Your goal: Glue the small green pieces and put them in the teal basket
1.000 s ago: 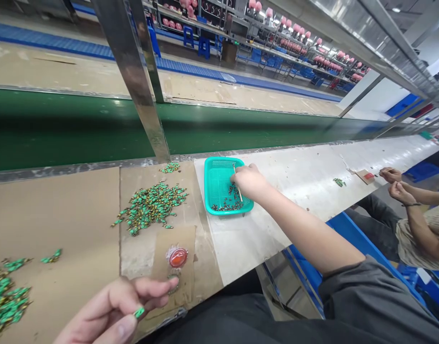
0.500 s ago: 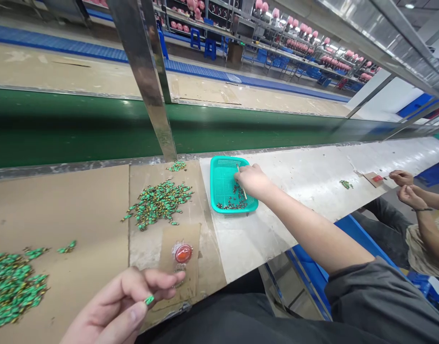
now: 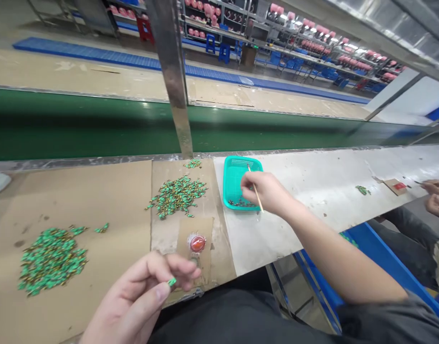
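Observation:
My left hand (image 3: 140,298) pinches a tiny green piece (image 3: 172,282) between thumb and forefinger, above the near edge of the bench. In my right hand (image 3: 265,188) is a thin wooden stick (image 3: 258,198), slanting across the fingers. That hand hangs over the right side of a teal plastic basket (image 3: 226,186), its fingertips curled and partly hidden. Small dark pieces (image 3: 236,204) lie on the basket floor. Close to my left hand, a small round container of red paste (image 3: 198,243) sits on a cardboard square (image 3: 185,234).
A heap of green-and-gold pieces (image 3: 178,196) lies behind the red container, and a larger heap (image 3: 52,263) is at left. A metal post (image 3: 174,81) rises at the bench's back edge. Another person's hands (image 3: 437,196) work at far right.
My view has turned left, so the bench appears farther right. My right hand has turned over the basket, and the stick now slants across its front. The green piece stays in my left hand.

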The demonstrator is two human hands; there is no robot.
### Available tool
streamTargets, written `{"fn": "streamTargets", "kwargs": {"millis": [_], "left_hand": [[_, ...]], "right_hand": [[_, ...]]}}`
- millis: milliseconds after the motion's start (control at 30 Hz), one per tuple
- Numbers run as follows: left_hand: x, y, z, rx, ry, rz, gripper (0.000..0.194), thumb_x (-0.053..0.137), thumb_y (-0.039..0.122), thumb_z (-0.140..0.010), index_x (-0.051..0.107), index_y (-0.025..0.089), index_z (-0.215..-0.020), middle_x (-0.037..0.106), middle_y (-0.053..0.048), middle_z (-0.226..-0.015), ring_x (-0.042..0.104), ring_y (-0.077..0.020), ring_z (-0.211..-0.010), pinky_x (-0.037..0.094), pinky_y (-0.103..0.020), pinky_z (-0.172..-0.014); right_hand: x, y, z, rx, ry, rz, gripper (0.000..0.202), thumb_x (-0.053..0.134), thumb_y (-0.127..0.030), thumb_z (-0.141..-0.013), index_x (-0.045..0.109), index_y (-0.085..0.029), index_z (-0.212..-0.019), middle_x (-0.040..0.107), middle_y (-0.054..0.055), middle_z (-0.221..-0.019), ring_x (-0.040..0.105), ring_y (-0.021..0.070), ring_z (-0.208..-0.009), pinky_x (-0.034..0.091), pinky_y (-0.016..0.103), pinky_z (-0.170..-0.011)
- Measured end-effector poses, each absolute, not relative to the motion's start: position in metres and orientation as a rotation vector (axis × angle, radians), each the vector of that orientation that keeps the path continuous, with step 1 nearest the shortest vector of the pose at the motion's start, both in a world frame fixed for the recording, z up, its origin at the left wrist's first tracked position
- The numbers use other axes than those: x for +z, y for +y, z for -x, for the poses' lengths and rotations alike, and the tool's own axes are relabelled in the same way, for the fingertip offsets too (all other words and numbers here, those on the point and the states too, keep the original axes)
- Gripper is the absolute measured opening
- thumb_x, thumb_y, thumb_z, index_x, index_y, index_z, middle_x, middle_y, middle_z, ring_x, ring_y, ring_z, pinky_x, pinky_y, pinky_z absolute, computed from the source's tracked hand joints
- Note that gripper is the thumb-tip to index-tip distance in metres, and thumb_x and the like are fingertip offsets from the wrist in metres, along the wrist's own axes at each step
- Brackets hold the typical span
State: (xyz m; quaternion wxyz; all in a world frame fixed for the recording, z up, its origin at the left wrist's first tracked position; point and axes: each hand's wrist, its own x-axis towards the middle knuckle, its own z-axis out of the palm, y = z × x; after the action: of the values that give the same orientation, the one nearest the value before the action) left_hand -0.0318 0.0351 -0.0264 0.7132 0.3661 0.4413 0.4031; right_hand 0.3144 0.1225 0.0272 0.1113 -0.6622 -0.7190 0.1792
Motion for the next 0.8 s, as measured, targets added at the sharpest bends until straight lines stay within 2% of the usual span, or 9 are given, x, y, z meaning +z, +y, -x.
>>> {"fn": "streamTargets", "kwargs": {"millis": [67, 200, 367, 500, 633, 800], "left_hand": [[-0.014, 0.032, 0.022, 0.889, 0.927, -0.825, 0.034, 0.105, 0.05, -0.091, 0.083, 0.028, -0.077, 0.092, -0.006, -0.102, 0.086, -0.029, -0.099, 0.075, -0.032, -0.09], [0.005, 0.026, 0.002, 0.944, 0.918, -0.859, 0.034, 0.105, 0.052, -0.093, 0.085, 0.027, -0.081, 0.092, -0.009, -0.108, 0.084, -0.0282, -0.101, 0.073, -0.032, -0.092], [0.001, 0.022, 0.003, 0.946, 0.868, -0.946, 0.028, 0.101, 0.048, -0.1, 0.087, 0.029, -0.085, 0.094, -0.009, -0.114, 0.084, -0.0269, -0.105, 0.073, -0.032, -0.098], [-0.007, 0.022, 0.01, 0.961, 0.818, -1.008, 0.02, 0.094, 0.041, -0.107, 0.089, 0.031, -0.091, 0.094, -0.005, -0.116, 0.086, -0.0243, -0.108, 0.073, -0.031, -0.104], [-0.006, 0.02, 0.008, 0.971, 0.813, -0.981, 0.02, 0.095, 0.04, -0.106, 0.09, 0.029, -0.091, 0.094, -0.007, -0.115, 0.087, -0.0247, -0.104, 0.074, -0.032, -0.101], [-0.007, 0.019, 0.01, 0.936, 0.82, -0.915, 0.018, 0.099, 0.039, -0.103, 0.09, 0.028, -0.091, 0.093, -0.009, -0.115, 0.086, -0.025, -0.101, 0.074, -0.031, -0.095]], "right_hand": [[0.028, 0.09, -0.294, 0.68, -2.041, 1.745, 0.009, 0.074, -0.011, -0.11, 0.081, -0.016, -0.109, 0.088, 0.005, -0.101, 0.085, 0.0196, -0.091, 0.071, 0.03, -0.085], [0.022, 0.04, -0.254, 0.968, -1.826, 1.402, 0.008, 0.078, -0.022, -0.108, 0.083, -0.019, -0.103, 0.088, 0.002, -0.091, 0.085, 0.0161, -0.079, 0.069, 0.023, -0.073], [0.016, 0.018, -0.232, 1.31, -1.256, 1.024, 0.004, 0.09, -0.02, -0.101, 0.089, -0.021, -0.098, 0.092, 0.004, -0.096, 0.09, 0.0183, -0.086, 0.073, 0.025, -0.078], [0.014, 0.013, -0.227, 1.395, -1.049, 0.963, 0.006, 0.098, -0.022, -0.099, 0.092, -0.023, -0.101, 0.093, 0.003, -0.097, 0.091, 0.0169, -0.085, 0.076, 0.025, -0.08], [0.012, 0.009, -0.222, 1.405, -0.959, 0.937, 0.011, 0.102, -0.025, -0.098, 0.092, -0.023, -0.101, 0.092, 0.002, -0.092, 0.089, 0.0151, -0.081, 0.075, 0.023, -0.078], [0.011, 0.005, -0.219, 1.403, -0.97, 0.896, 0.016, 0.1, -0.011, -0.094, 0.093, -0.023, -0.102, 0.092, 0.001, -0.096, 0.091, 0.0139, -0.083, 0.075, 0.02, -0.078]]}}
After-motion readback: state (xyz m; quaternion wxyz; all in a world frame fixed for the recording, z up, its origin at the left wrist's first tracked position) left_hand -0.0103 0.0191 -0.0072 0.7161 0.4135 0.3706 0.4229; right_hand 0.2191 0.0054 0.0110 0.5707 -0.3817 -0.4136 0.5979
